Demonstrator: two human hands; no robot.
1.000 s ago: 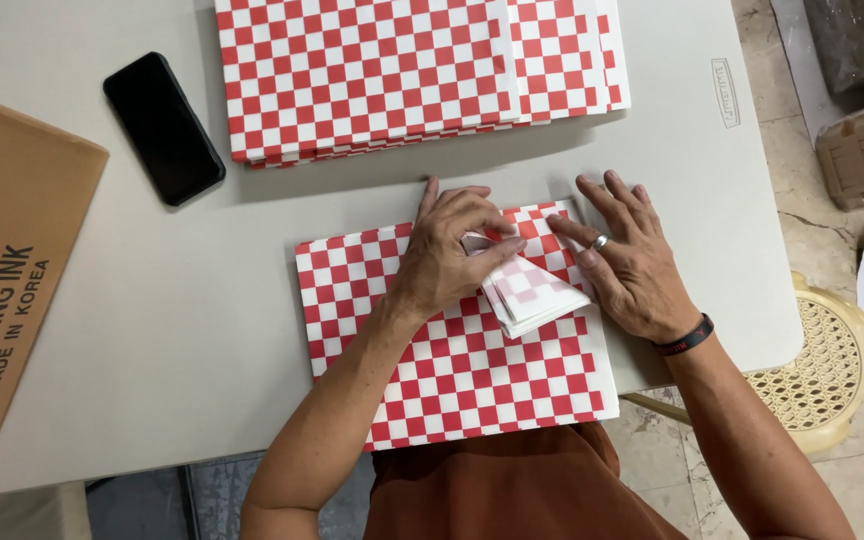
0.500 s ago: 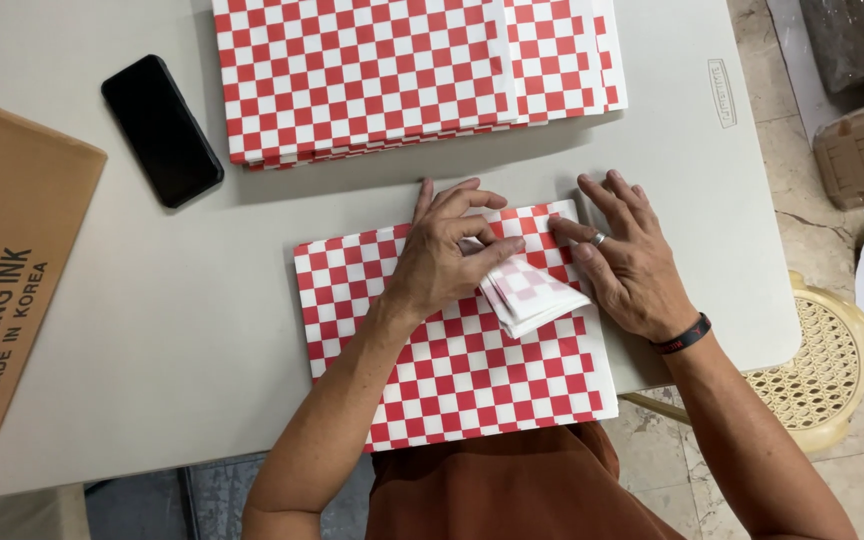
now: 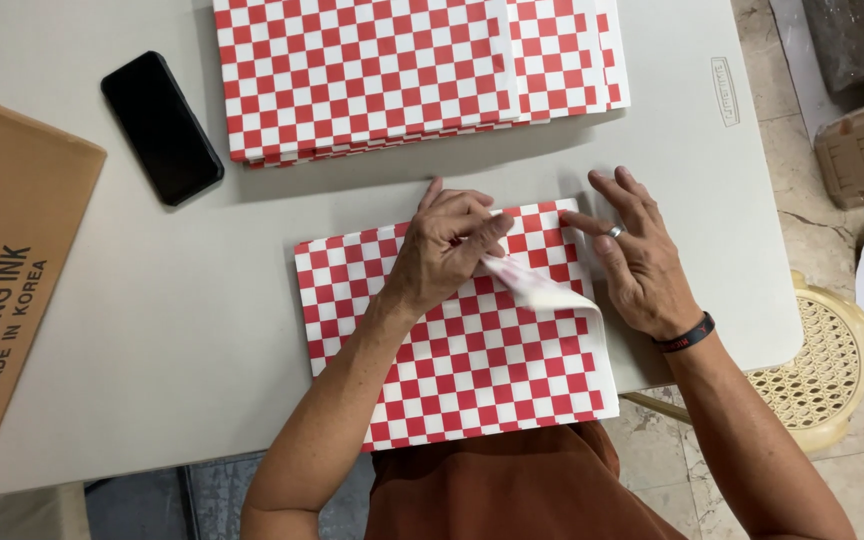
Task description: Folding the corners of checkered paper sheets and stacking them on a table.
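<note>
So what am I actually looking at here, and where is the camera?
There is no machine: a person works with two bare hands, and a camera worn on the head looks straight down at them. On the grey table lies a red-and-white checkered sheet. The left hand pinches a folded-over flap of that sheet with its fingers. The right hand rests flat at the sheet's right edge, wearing a ring and a dark wristband. Farther up sits a stack of the same checkered sheets, a black phone to its left, and a brown cardboard box at the far left.
</note>
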